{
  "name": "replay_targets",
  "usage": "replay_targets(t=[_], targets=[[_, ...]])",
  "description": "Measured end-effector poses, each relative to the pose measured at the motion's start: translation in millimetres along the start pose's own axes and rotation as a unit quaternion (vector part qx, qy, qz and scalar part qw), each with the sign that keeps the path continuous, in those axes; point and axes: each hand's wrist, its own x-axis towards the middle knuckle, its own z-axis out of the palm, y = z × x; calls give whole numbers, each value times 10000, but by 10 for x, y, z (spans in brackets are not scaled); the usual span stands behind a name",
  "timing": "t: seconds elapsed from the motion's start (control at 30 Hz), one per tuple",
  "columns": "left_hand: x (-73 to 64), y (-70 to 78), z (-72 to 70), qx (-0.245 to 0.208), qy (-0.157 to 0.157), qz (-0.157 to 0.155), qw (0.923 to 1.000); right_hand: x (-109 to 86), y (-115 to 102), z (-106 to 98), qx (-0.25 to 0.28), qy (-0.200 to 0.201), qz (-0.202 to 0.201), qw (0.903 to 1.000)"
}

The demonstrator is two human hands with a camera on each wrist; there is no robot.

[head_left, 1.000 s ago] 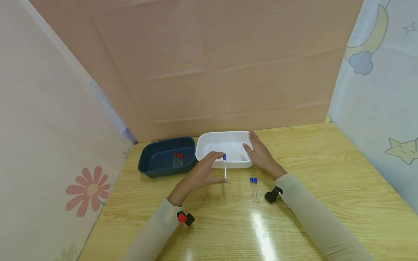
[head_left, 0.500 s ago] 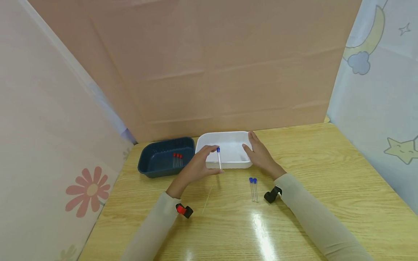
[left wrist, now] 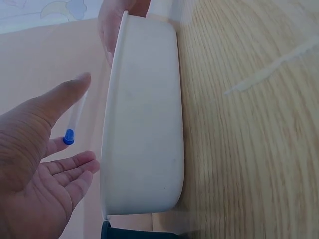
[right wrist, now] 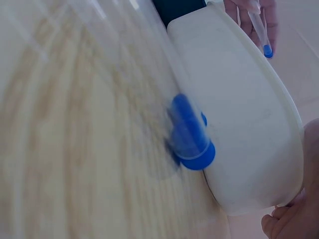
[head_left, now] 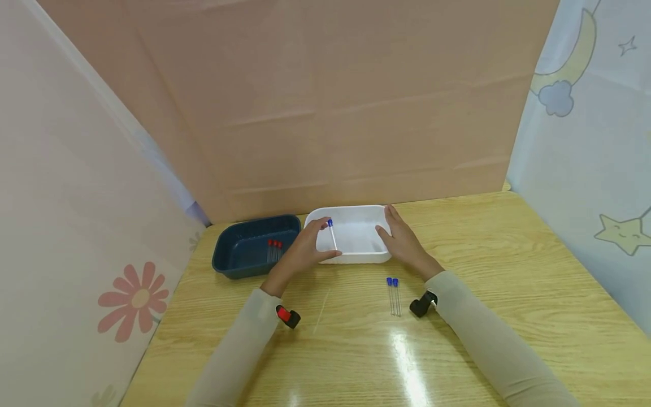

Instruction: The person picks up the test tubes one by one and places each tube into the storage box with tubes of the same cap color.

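My left hand [head_left: 302, 249] pinches a clear test tube [head_left: 333, 237] with a blue cap lengthwise between thumb and finger, above the left part of the white tray [head_left: 363, 258]. In the left wrist view the tube [left wrist: 77, 112] spans from the thumb tip down to the finger at its cap, while the other fingers stay free. With thumb inside and fingers outside, my right hand [head_left: 404, 240] grips the tray's right end. Two more blue-capped test tubes [head_left: 393, 297] lie side by side on the table in front of the tray; one looms blurred in the right wrist view.
Left of the white tray stands a dark blue tray [head_left: 229, 257], with 3 red-capped test tubes [head_left: 274, 251] in it. Behind both trays rises a tan cloth backdrop [head_left: 325, 141]. A pale streak [head_left: 322, 311] marks the wooden table [head_left: 473, 316].
My left hand has carried the blue-capped test tube forward and left, from in front of the white tray to over it. The right hand has stayed at the tray's right end.
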Motion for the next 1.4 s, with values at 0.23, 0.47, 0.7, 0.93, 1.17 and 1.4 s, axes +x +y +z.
replay_targets(t=[0.23,0.47,0.7,0.93,1.17,1.4], targets=[[81,-75,-26,140,-6,-32,9999,0,-10,6,9,15,12,10000],[172,-136,-35,286,-179,-62,9994,1,-2,3,-41,25,-51,10000],[202,-179,-27,337,-398,-270,9983,21,-5,8,-57,22,-57,10000],[250,-197,-22,477,-512,-313,9971,15,-1,16,-32,15,-1,10000],[338,-204,11,590,-637,-399,9954,10,29,28,-21,-6,-21,10000],[409,-212,39,655,-673,-416,9947,16,28,17,-54,35,-65,10000]])
